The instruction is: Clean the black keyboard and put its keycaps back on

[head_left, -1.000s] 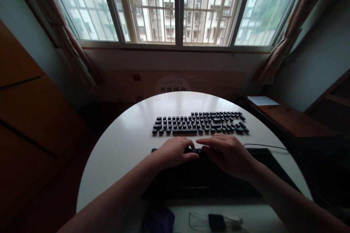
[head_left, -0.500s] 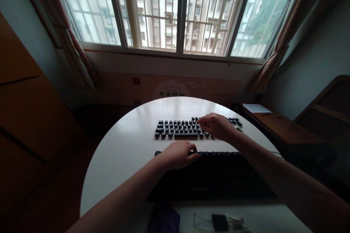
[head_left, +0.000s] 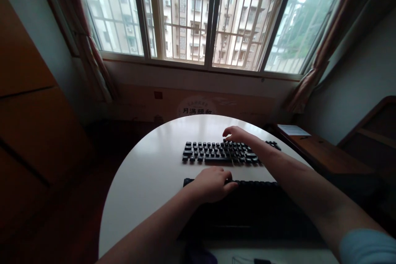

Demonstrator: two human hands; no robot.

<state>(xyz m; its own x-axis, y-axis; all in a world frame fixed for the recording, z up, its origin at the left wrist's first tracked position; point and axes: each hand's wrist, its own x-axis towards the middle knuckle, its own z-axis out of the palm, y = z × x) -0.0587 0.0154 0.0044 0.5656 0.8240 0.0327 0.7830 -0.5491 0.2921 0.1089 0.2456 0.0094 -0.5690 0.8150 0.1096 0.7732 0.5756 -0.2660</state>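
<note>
My left hand (head_left: 213, 183) lies on the far left part of a black keyboard (head_left: 247, 214), fingers curled over its far edge and thumb along the key row. A row of keys shows along that edge; the body nearer me is too dark to make out. Beyond it, loose black keycaps (head_left: 218, 159) are laid out in keyboard order on the white table (head_left: 139, 181). My right hand (head_left: 237, 134) hovers over the back row of these keycaps, thumb and forefinger apart. I see nothing between its fingertips. My right forearm covers some keycaps on the right.
At the near edge lie a purple cloth-like thing (head_left: 201, 255) and a small dark object (head_left: 262, 261), partly cut off. A wooden side table (head_left: 328, 152) with a white paper (head_left: 293, 130) stands right. Behind are a long printed box (head_left: 139, 101) and a barred window.
My right hand has moved from above the right-middle keycaps to the back row. The left hand stays on the keyboard. The whole view has shifted and tilted slightly.
</note>
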